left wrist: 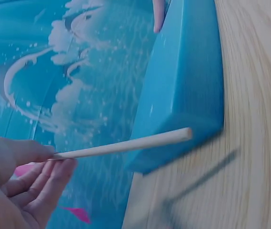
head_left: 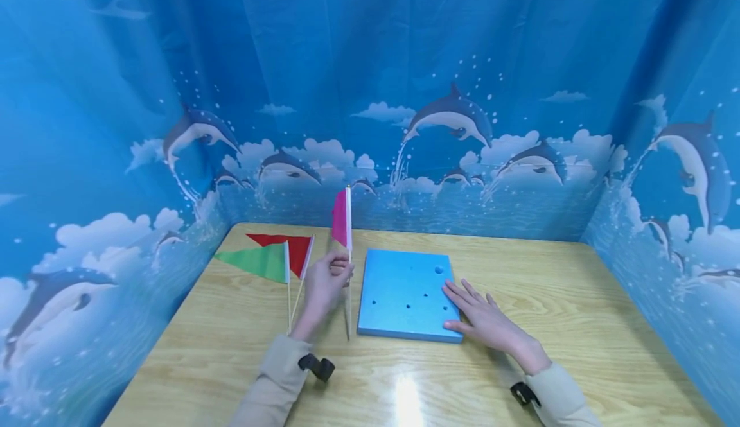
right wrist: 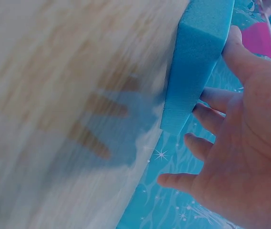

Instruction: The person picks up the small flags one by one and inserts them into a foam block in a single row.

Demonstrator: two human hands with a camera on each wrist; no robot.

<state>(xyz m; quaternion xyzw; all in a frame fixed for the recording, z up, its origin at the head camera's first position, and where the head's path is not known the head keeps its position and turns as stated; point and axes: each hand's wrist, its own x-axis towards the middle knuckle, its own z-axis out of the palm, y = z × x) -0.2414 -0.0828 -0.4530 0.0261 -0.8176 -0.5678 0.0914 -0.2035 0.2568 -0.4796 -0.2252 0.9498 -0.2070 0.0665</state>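
My left hand point(head_left: 327, 280) pinches the thin wooden stick of a pink flag point(head_left: 341, 219), held upright just left of a blue foam board point(head_left: 399, 321). In the left wrist view the stick point(left wrist: 125, 145) runs out from between thumb and fingers, its blunt lower end beside the board's corner. Several small holes dot the board's top, with a larger one near its far right corner. My right hand point(head_left: 485, 321) rests its spread, straight fingers on the board's right edge; the right wrist view shows the thumb point(right wrist: 234, 45) along that edge.
A green flag point(head_left: 260, 262) and a red flag point(head_left: 295, 250) on thin sticks are left of my left hand, partly overlapping. The wooden table point(head_left: 578, 298) is bordered by a blue curtain point(head_left: 358, 61) with dolphins at the back and sides.
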